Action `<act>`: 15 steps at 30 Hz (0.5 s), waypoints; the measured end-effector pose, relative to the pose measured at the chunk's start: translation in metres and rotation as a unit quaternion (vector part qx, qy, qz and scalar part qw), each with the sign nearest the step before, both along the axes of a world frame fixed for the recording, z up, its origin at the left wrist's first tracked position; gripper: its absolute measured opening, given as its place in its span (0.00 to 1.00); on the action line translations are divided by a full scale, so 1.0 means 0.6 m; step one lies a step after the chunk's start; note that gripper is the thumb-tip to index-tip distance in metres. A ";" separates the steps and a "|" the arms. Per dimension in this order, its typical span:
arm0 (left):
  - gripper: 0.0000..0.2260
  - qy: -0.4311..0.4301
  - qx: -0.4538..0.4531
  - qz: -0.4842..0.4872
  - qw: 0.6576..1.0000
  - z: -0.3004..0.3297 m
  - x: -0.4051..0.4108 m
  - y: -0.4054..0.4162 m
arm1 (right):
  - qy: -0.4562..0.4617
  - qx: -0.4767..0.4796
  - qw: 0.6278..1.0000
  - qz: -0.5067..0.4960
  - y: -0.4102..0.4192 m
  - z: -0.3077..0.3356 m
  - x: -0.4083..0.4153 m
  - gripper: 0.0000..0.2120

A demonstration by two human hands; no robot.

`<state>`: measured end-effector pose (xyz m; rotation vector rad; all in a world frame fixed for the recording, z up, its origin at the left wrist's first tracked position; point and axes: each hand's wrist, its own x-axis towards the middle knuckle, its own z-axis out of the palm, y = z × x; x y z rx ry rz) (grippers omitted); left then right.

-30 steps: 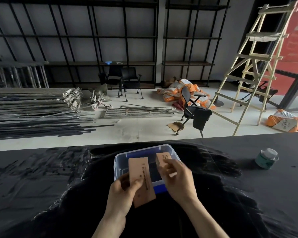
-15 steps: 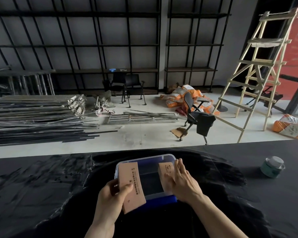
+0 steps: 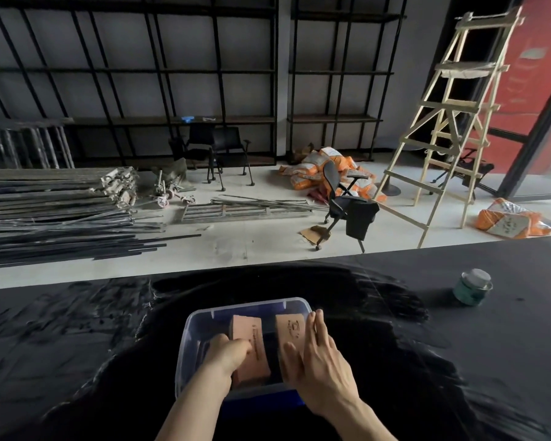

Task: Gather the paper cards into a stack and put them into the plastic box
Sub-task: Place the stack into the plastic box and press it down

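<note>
A clear plastic box [image 3: 185,338] with a blue base stands on the black table just in front of me. Inside it are two stacks of tan paper cards. My left hand [image 3: 228,353] is down in the box, gripping the left stack [image 3: 250,345] by its near left edge. The right stack [image 3: 290,329] stands against the right wall of the box, and my right hand [image 3: 318,361] lies flat against it with the fingers straight and together, the thumb on its near face.
A small green jar with a pale lid [image 3: 471,288] stands on the table far right. The black table [image 3: 77,345] spreads wide to both sides. Beyond its far edge are metal bars, chairs, orange sacks and a wooden ladder on the floor.
My left hand has lowered its card stack from above the box rim down into the box. The right hand has stayed on the right stack, sinking a little deeper.
</note>
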<state>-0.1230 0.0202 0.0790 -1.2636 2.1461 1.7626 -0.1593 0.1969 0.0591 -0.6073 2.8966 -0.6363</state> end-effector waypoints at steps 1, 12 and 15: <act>0.25 -0.013 -0.005 -0.016 1.000 -0.004 -0.006 0.004 | -0.001 -0.002 1.000 0.001 0.001 0.000 0.001 0.39; 0.32 -0.130 -0.156 -0.144 0.969 -0.023 -0.050 0.033 | 0.009 0.001 1.000 -0.003 0.000 -0.006 0.003 0.39; 0.28 -0.145 -0.236 -0.205 0.939 -0.035 -0.047 0.024 | 0.010 0.012 1.000 -0.004 0.000 -0.004 0.002 0.40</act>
